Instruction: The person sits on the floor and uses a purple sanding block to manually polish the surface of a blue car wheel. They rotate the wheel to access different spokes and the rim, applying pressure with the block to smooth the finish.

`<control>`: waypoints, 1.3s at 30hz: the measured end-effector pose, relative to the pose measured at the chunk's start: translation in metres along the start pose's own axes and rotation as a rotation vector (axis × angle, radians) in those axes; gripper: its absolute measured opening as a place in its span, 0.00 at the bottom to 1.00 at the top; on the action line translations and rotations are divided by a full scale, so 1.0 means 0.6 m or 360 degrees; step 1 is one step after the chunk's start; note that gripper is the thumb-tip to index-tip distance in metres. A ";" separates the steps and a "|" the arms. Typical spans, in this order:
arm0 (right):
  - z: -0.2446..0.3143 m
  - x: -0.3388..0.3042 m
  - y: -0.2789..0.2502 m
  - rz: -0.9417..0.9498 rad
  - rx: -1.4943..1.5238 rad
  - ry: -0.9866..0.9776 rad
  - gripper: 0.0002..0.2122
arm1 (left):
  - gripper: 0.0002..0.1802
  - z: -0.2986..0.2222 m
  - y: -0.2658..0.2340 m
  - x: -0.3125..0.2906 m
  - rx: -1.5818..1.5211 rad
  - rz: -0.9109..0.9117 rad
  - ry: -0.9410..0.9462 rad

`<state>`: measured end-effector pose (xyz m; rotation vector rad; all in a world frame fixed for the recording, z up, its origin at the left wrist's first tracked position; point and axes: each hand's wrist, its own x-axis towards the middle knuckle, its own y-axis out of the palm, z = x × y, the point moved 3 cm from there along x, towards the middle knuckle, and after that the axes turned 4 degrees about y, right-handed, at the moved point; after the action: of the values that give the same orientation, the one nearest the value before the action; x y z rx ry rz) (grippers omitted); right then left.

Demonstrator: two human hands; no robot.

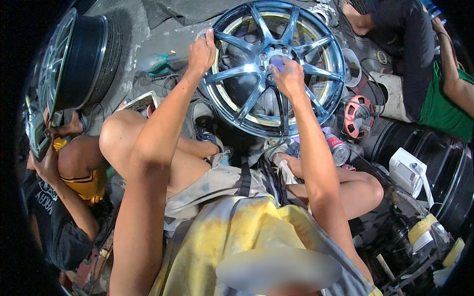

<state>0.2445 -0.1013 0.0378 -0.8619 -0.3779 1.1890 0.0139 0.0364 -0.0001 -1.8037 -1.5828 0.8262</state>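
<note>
A shiny multi-spoke alloy wheel (233, 74) stands in front of my bent legs, its face turned up toward me. My left hand (201, 53) is closed around its outer rim on the left side, with the thumb along the edge. Near the hub, my right hand (290, 76) pinches a small purple piece (278, 62) against the wheel's centre. Whether that piece is cloth or abrasive sheet I cannot tell. My right fingers partly cover it and the hub.
A green power tool (157, 64) lies on the floor to the left. Beside the wheel's right side are a salmon-coloured round object (359, 117) and a can (337, 149). At left, a co-worker holds a tool (38, 135) at another wheel (81, 59); another person sits at upper right. Black wheel barrels (419, 143) lie at right.
</note>
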 end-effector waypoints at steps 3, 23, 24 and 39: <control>0.007 -0.004 0.000 -0.0050 0.0043 0.0005 0.11 | 0.38 -0.001 -0.002 0.001 0.0022 0.0003 0.0020; 0.009 0.022 0.038 -0.0149 0.0166 0.0212 0.12 | 0.39 -0.010 -0.003 -0.002 0.0009 0.0044 -0.0034; 0.013 0.024 0.042 -0.0196 0.0129 0.0246 0.12 | 0.39 -0.009 -0.004 -0.002 -0.0008 0.0045 -0.0047; -0.003 0.024 0.031 -0.0190 0.0060 0.0148 0.13 | 0.38 -0.007 -0.005 -0.001 -0.0031 0.0026 -0.0028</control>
<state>0.2386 -0.0866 0.0203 -0.8472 -0.3257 1.0394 0.0148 0.0362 0.0049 -1.8301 -1.5945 0.8390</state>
